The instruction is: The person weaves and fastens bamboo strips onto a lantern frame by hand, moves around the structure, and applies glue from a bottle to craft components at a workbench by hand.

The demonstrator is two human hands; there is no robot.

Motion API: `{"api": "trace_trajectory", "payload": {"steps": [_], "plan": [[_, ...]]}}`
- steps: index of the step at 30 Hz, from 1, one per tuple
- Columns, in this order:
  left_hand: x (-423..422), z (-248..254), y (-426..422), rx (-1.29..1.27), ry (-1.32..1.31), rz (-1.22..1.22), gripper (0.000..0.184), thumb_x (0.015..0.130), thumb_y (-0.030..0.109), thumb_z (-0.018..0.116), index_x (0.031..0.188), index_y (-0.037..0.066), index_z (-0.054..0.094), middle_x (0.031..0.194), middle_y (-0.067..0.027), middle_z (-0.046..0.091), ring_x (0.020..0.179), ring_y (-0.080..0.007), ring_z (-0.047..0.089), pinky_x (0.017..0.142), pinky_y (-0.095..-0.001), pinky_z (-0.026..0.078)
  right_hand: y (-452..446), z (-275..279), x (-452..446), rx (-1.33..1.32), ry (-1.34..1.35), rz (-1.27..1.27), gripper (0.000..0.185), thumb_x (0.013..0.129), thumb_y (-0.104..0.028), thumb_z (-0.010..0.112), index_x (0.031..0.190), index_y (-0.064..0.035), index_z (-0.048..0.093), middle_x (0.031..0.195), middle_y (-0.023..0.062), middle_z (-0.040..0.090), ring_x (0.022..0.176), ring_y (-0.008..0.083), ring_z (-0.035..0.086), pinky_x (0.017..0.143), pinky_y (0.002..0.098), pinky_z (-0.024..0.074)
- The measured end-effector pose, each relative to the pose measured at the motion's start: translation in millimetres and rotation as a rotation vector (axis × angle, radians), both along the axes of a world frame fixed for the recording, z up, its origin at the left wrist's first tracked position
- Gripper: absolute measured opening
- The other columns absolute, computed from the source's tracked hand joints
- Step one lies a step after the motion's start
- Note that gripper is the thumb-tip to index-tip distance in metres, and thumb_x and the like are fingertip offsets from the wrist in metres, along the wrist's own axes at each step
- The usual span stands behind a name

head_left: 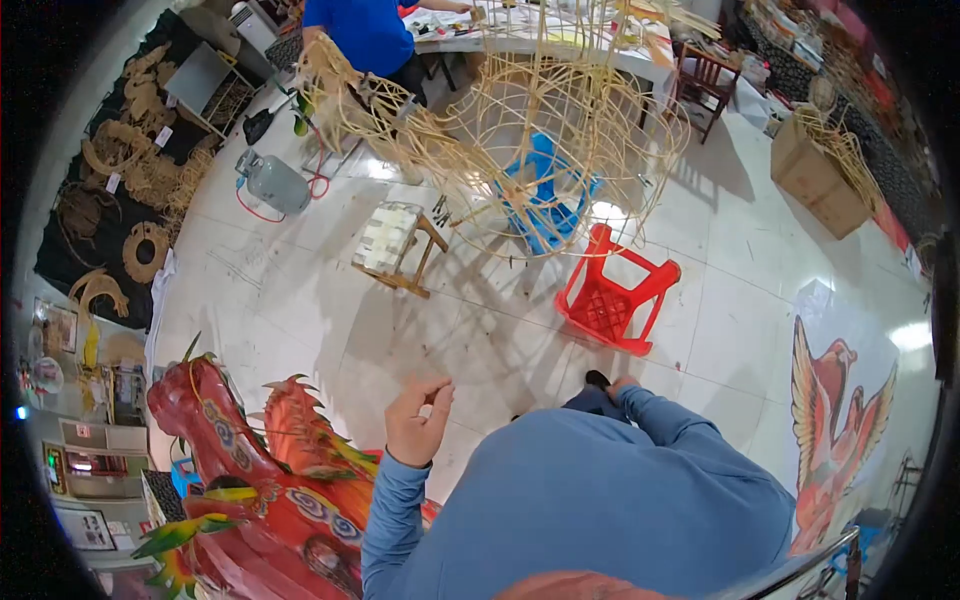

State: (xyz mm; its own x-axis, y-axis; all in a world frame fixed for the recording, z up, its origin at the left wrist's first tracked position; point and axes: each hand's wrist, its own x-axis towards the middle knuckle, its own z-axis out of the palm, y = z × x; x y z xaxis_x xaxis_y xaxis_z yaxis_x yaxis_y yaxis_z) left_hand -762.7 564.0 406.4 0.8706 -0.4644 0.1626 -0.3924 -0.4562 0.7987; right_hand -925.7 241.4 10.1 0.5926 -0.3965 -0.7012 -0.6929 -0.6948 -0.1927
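While L hand hovers nr red sculpture, wht tags are illegible.

Holds left hand raised, lower left of frame centre, fingers bent; rests right hand lower right of centre, finger pose unclear.

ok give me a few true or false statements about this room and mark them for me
1. The gas cylinder is green. False: the gas cylinder is grey.
2. The openwork frame partly hides the blue plastic stool. True.
3. The left hand grips a hammer. False: the left hand shows nothing in its fingers.
4. The red plastic stool is on the tiled floor. True.
5. The winged artwork is at the wearer's left. False: the winged artwork is at the right.
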Motion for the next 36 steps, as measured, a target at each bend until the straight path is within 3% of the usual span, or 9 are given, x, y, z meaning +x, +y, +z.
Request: {"api": "trace_trajectory", "payload": {"steps": [3,6,9,20,24,26,29,33,36], "plan": [[-21.5,-38.2,-14.0,0.006,0.146,0.099,0.015,0.082,0.008,0.054,0.09,-0.003,0.057,0.075,-0.0089,0.061,0.067,-0.0124,0.059,0.061,-0.0233,0.047,-30.3,-13.0,16.2,0.037,-0.068,0.085,0.033,0.071,-0.031,0.051,0.086,-0.0054,0.065,0.082,0.0152,0.063,0.08,0.0292,0.061,0.075,0.0353,0.0472],[-51.4,-80.1,-29.7,0.029,0.245,0.183,0.014,0.081,0.01,0.055,0.089,-0.001,0.059,0.073,-0.0091,0.061,0.065,-0.0127,0.059,0.06,-0.0233,0.046,-67.1,-52.2,32.3,0.121,-0.294,-0.151,0.028,0.073,-0.028,0.05,0.081,-0.005,0.065,0.072,0.0136,0.063,0.065,0.0245,0.062,0.067,0.0342,0.0502],[-78.0,-99.1,-53.7,0.063,0.327,0.201,0.013,0.081,0.013,0.055,0.088,0.002,0.06,0.072,-0.0098,0.061,0.064,-0.0144,0.059,0.06,-0.0243,0.046,-99.2,-81.5,26.0,0.165,-0.352,-0.118,0.029,0.074,-0.028,0.048,0.078,-0.0037,0.064,0.064,0.0111,0.062,0.054,0.0206,0.061,0.06,0.0334,0.0512],[-120.0,-134.8,-83.9,0.479,0.256,0.22,0.027,0.079,0.028,0.056,0.095,0.007,0.059,0.087,-0.0131,0.061,0.074,-0.0241,0.061,0.066,-0.0316,0.048,-157.5,-65.1,-47.9,0.152,0.156,0.136,0.034,0.076,-0.031,0.043,0.066,-0.0092,0.066,0.065,0.0059,0.064,0.06,0.0183,0.062,0.063,0.0309,0.0488],[-149.0,-184.7,-68.6,0.498,0.46,0.148,0.03,0.082,0.031,0.047,0.095,0.006,0.057,0.089,-0.0132,0.06,0.079,-0.0262,0.059,0.068,-0.0358,0.046,-164.3,-44.6,-42.0,0.161,0.108,0.12,0.034,0.076,-0.031,0.043,0.066,-0.0089,0.066,0.064,0.0061,0.064,0.059,0.0184,0.062,0.063,0.0314,0.0488],[-156.5,-209.6,-58.1,0.699,0.499,-0.189,0.034,0.082,0.034,0.043,0.097,0.007,0.057,0.093,-0.0154,0.059,0.088,-0.0299,0.056,0.074,-0.038,0.045,-167.9,-42.3,-31.1,0.145,0.094,0.182,0.033,0.076,-0.031,0.044,0.066,-0.0087,0.066,0.065,0.0065,0.064,0.06,0.0185,0.062,0.063,0.0315,0.0488],[-178.5,-220.2,-47.1,0.66,0.524,-0.105,0.036,0.082,0.034,0.041,0.099,0.007,0.056,0.096,-0.0162,0.058,0.092,-0.0317,0.054,0.076,-0.0387,0.043,-171.8,-49.6,-16.4,0.109,0.072,0.293,0.032,0.076,-0.03,0.045,0.066,-0.0084,0.066,0.065,0.0073,0.063,0.063,0.0187,0.063,0.063,0.0318,0.0488],[-177.3,-215.7,-34.8,0.686,0.569,-0.045,0.033,0.081,0.031,0.041,0.099,0.007,0.056,0.098,-0.0165,0.057,0.094,-0.0319,0.053,0.078,-0.0379,0.043,-166.9,-54.0,-3.3,0.205,0.078,0.121,0.027,0.074,-0.029,0.049,0.07,-0.0075,0.065,0.069,0.0116,0.063,0.068,0.0232,0.062,0.064,0.0356,0.0483],[-177.6,-237.5,-8.6,0.587,0.585,0.019,0.03,0.081,0.029,0.043,0.099,0.007,0.056,0.098,-0.016,0.058,0.093,-0.0307,0.054,0.077,-0.0369,0.043,-154.3,-35.7,21.2,-0.177,-0.266,0.261,0.027,0.075,-0.03,0.051,0.074,-0.0068,0.064,0.074,0.0152,0.062,0.072,0.0278,0.061,0.064,0.0393,0.0474]]}}
